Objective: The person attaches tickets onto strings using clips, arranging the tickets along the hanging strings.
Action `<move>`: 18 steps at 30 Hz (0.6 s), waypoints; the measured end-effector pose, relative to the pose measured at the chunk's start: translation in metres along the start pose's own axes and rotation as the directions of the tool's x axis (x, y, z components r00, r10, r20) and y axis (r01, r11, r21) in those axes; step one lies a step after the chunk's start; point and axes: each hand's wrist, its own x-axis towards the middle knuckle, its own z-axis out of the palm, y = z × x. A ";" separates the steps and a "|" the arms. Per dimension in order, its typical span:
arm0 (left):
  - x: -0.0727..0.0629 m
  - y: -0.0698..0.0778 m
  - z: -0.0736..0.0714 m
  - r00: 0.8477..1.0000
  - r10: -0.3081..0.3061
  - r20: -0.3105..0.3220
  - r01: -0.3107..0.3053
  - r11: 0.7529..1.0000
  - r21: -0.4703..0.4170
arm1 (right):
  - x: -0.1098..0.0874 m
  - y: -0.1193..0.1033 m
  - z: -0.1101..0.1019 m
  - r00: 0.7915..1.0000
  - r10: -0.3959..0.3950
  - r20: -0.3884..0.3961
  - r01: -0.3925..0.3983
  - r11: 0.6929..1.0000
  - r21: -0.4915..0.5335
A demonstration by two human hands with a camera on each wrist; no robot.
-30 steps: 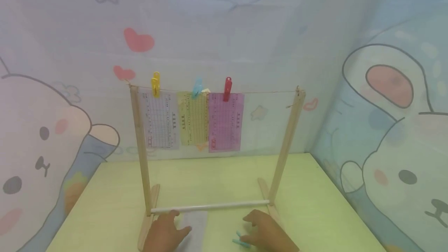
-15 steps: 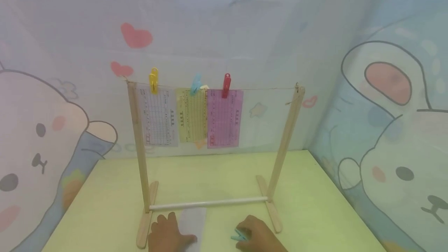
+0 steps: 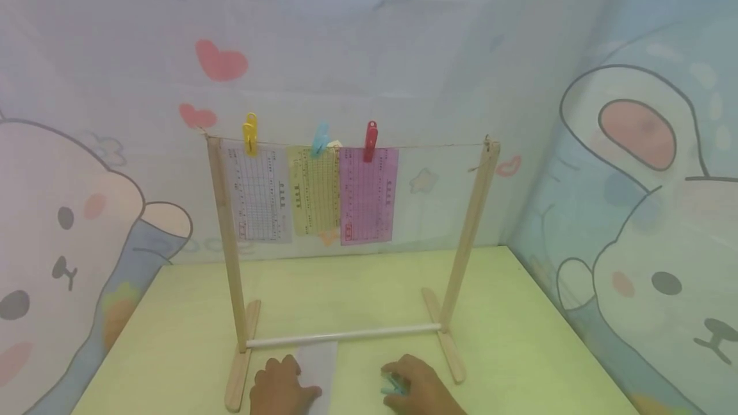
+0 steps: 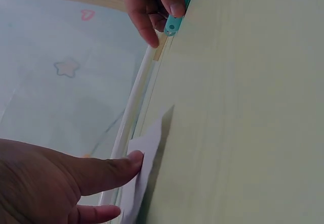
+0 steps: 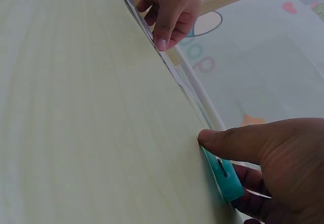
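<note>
On the table, my left hand pinches a pale paper slip between thumb and fingers. The slip's near edge stands off the tabletop in the left wrist view, with the thumb against it. To the right, my right hand holds a teal clothespin, its thumb on one end and its fingers curled behind. Above, a string holds three printed slips: a white slip under a yellow clothespin, a yellow slip under a blue clothespin, and a pink slip under a red clothespin.
A wooden frame has a left post, a right post and a white crossbar low between them, just beyond both hands. Its flat wooden feet rest on the pale yellow table. A printed cloth hangs behind.
My right hand has gone from reaching over the clothespin to holding it. The left hand has moved onto the paper slip and now pinches it. The head view has shifted slightly.
</note>
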 end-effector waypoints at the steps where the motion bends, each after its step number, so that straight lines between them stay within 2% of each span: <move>1: 0.000 0.001 0.000 1.000 -0.006 -0.010 0.006 1.000 -0.012 | 0.000 -0.001 0.000 1.000 0.005 -0.001 -0.005 1.000 -0.009; 5: -0.001 0.003 -0.001 0.998 -0.026 -0.052 0.022 0.997 -0.076 | -0.001 -0.005 -0.001 1.000 0.024 -0.006 -0.024 1.000 -0.014; 8: -0.001 0.005 -0.005 0.998 -0.025 -0.053 0.019 0.995 -0.102 | -0.001 -0.006 -0.001 0.999 0.032 -0.007 -0.032 0.999 -0.013; 15: 0.005 -0.002 -0.007 1.000 0.004 0.014 -0.002 0.994 -0.109 | -0.002 -0.003 -0.001 1.000 0.015 -0.006 -0.015 1.000 -0.008; 18: 0.003 -0.004 -0.012 0.998 0.000 0.063 0.008 0.992 -0.124 | -0.002 -0.001 0.000 0.999 -0.009 -0.046 0.008 1.000 -0.016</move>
